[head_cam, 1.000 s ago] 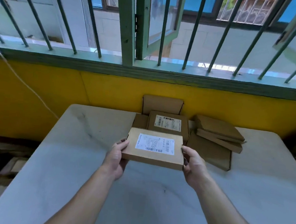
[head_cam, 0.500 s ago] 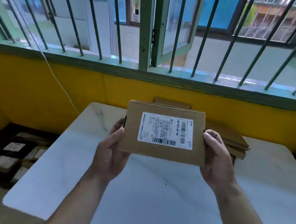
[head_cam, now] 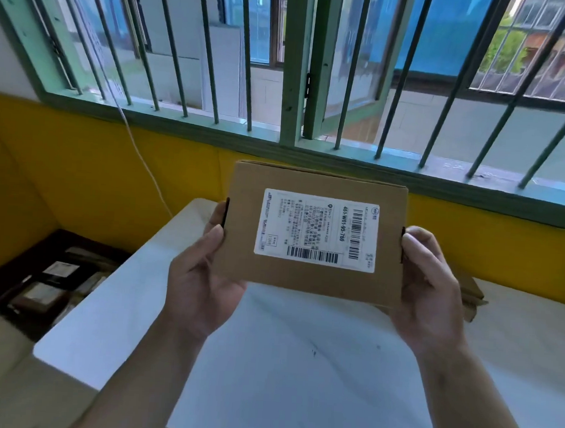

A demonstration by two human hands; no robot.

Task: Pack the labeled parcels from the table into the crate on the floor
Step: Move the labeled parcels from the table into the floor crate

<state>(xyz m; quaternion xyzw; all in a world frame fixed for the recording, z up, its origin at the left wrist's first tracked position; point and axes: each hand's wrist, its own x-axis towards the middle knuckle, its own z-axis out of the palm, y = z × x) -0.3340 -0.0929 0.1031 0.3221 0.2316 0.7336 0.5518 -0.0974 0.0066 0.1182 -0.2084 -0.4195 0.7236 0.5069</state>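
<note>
I hold a flat brown cardboard parcel [head_cam: 306, 281] with a white barcode label [head_cam: 316, 229] up in front of me, above the white table [head_cam: 298, 363]. My left hand [head_cam: 201, 275] grips its left edge and my right hand [head_cam: 429, 285] grips its right edge. The label faces me. The dark crate [head_cam: 13, 263] sits on the floor at the lower left, with several labeled parcels [head_cam: 43, 295] inside. The held parcel hides most of the other parcels on the table; only a brown corner of them [head_cam: 471, 296] shows at the right.
A yellow wall [head_cam: 79, 168] runs behind the table under a green barred window [head_cam: 297, 66]. A white cable [head_cam: 139, 152] hangs down the wall at the left. The table's left edge stands next to the crate.
I have lifted the parcel off the table stack and raised it closer to my face, tilting its label toward me. My view has swung left, showing more of the crate.
</note>
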